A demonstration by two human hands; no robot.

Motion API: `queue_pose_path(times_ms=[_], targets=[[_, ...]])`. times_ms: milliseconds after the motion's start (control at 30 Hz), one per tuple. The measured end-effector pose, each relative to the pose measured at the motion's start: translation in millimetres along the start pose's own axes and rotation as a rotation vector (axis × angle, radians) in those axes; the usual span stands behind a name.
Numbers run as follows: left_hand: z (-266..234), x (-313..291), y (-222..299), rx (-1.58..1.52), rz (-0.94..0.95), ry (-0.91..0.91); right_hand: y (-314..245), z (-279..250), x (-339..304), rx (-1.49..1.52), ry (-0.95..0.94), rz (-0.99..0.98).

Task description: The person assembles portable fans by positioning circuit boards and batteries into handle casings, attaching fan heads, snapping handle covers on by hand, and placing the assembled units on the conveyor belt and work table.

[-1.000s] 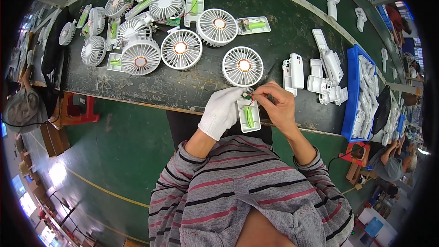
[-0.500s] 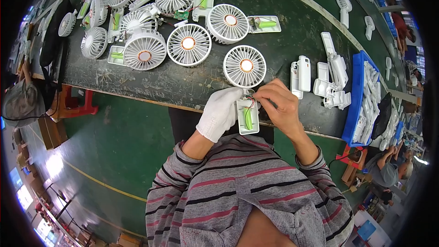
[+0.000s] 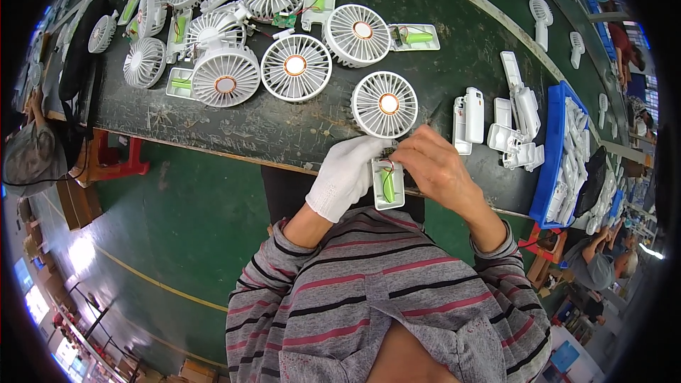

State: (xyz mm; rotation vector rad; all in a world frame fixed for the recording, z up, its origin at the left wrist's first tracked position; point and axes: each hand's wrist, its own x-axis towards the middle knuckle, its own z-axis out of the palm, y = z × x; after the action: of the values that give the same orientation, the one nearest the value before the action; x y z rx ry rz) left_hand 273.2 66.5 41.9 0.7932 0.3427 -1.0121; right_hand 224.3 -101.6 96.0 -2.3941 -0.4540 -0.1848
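Note:
A white handheld fan (image 3: 384,104) lies at the table's front edge, its round grille away from me. Its opened handle (image 3: 388,202) points toward me and bares a green battery (image 3: 388,186) and thin red wires. My left hand (image 3: 349,176), in a white knit glove, is closed on the fan at the neck, left of the handle. Bare, my right hand (image 3: 434,163) pinches at the handle's upper end beside the small circuit board (image 3: 388,151). Whatever sits between those fingertips is too small to make out.
More fans (image 3: 225,78) with opened handles and green batteries crowd the table's left and back. White handle shells (image 3: 468,120) lie to the right, beside a blue bin (image 3: 545,191) of white parts. A red stool (image 3: 128,159) stands left on the floor. Other people (image 3: 599,269) sit farther off.
The fan has shifted slightly right with my hands. My right hand's fingers have drawn closer together over the handle's top, covering more of the wires there.

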Motion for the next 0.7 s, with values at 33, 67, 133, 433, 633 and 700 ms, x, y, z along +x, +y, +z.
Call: queue_pose_path(times_ms=[33, 67, 133, 433, 633, 700], targets=[[1, 0, 1, 0.024, -0.007, 0.007, 0, 0, -1, -0.003, -0.011, -0.012], [0, 0, 1, 0.024, -0.007, 0.007, -1, 0, -1, -0.005, -0.023, -0.023], [-2, -1, 4, 0.168, -0.036, -0.062, -3, 2, -2, -0.033, -0.024, -0.009], [1, -4, -1, 0.153, 0.055, -0.116, 12, 12, -15, 0.541, 0.064, 0.596], [1, -6, 0, 0.394, 0.155, -0.084, 15, 7, -8, 0.584, -0.118, 0.827], [1, -6, -3, 0.336, 0.157, -0.080, 16, 10, -8, 0.594, -0.131, 0.798]])
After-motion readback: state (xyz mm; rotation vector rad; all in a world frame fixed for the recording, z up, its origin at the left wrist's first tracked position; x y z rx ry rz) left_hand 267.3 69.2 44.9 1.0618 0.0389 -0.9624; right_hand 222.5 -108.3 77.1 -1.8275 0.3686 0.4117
